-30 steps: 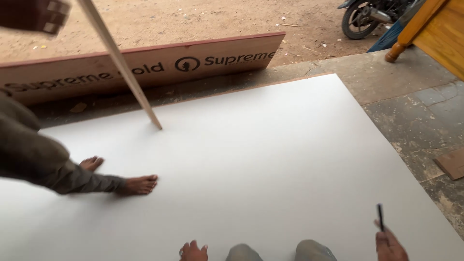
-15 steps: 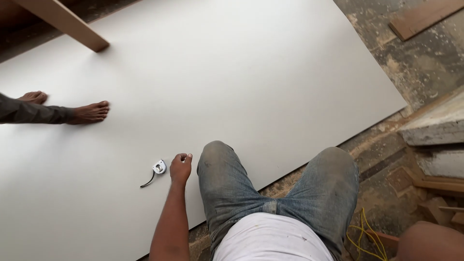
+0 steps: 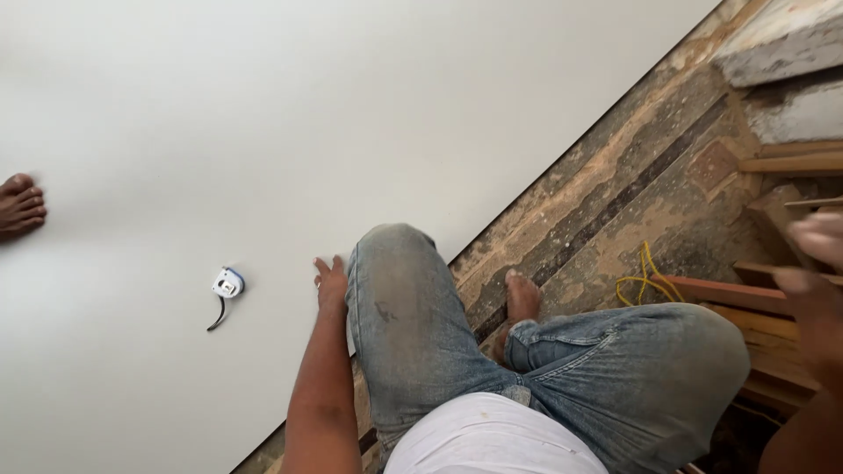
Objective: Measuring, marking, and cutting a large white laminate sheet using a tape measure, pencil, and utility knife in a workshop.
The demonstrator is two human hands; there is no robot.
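view from my head camera, looking down. my left hand (image 3: 331, 283) lies flat with fingers spread on the white board (image 3: 369, 114), holding nothing. the tape measure (image 3: 227, 283) sits closed on the board just beside that hand, not touching it. my right hand (image 3: 812, 263) is blurred near the wood strips (image 3: 746, 294); i cannot tell its grip. the board shows no marks, so measuring looks unstarted. another person's foot (image 3: 19, 204) rests at the left edge.
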